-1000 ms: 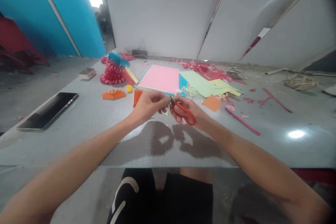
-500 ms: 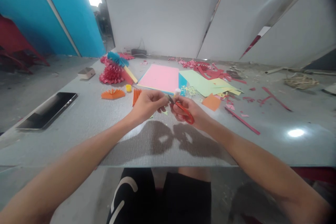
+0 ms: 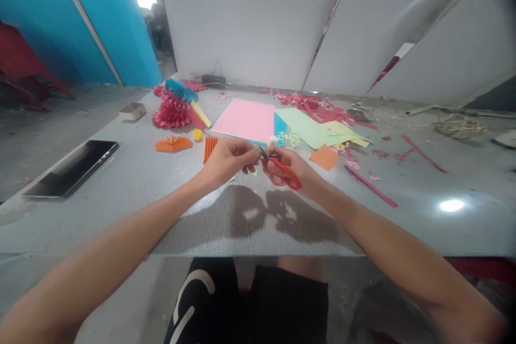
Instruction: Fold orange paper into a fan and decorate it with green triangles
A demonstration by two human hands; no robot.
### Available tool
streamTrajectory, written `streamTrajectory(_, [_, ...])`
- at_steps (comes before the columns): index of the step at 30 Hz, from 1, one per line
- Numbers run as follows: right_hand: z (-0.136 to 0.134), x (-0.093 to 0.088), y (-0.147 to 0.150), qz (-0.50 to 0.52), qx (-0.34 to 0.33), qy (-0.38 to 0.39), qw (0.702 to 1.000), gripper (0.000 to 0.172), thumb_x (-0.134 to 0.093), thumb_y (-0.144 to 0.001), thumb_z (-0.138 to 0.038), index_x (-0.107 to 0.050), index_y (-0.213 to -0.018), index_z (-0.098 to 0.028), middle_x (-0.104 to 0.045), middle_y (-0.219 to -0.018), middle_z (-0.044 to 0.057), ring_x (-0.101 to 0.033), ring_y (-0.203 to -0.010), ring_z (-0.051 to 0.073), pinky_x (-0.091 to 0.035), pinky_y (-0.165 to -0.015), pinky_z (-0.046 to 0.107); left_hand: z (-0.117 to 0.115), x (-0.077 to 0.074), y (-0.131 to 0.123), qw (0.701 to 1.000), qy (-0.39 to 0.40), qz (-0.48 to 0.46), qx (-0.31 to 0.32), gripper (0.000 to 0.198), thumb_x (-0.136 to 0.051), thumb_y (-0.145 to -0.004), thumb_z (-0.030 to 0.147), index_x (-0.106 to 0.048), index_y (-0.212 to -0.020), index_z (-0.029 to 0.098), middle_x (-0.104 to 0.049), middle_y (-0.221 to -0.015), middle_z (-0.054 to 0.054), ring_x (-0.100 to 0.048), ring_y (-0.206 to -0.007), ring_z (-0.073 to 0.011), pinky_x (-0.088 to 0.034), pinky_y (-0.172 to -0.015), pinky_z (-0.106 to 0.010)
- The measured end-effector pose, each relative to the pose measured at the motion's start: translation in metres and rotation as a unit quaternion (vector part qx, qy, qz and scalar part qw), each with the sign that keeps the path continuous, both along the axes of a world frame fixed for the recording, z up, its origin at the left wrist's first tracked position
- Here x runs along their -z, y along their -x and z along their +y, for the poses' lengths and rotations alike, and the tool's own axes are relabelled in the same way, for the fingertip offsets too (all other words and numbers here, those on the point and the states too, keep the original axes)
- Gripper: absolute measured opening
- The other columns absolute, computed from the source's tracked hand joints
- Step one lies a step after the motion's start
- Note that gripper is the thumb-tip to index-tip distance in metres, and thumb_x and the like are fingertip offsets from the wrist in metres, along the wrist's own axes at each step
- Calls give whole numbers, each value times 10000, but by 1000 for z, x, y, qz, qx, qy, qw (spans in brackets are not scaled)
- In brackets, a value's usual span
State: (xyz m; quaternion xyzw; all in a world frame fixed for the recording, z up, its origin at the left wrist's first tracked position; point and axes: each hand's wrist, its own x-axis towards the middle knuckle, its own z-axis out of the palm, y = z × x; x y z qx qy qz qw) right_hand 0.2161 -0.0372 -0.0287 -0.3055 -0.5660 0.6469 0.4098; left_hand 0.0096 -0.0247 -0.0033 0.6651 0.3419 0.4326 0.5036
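i watch one grey table from afar; on it one pink sheet lies flat, apparently uncut. of two hands, my left hand is pinched, on what i cannot tell; my right hand wraps one pair of red-handled scissors, blades at the left fingertips, snipping seemingly unfinished. two orange pleated pieces look folded already, one yellow cap between them.
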Motion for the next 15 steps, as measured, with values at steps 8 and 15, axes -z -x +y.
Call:
streamTrajectory(8, [0, -2, -1, 2, -8, 6, 1000, 389, -863, -827, -397, -548, -980, -229, -556, -782, -48, -425, -555, 66, -299, -479, 215, 1, 0, 0, 1000, 5, 3, -1, 194, -712, -828, 260, -673, -676, 145, -677, -589, -35, -622, -543, -114, -497, -536, -225])
streamTrajectory(15, [-1, -3, -2, -15, 1, 6, 1000, 388, -856, -835, -424, -548, -967, -228, -559, -765, -42, -431, -559, 75, -319, -491, 221, -1, 2, -1, 1000, 5, -6, 0, 193, -691, -834, 271, -666, -692, 143, -674, -611, -32, -640, -558, -123, -492, -534, -229])
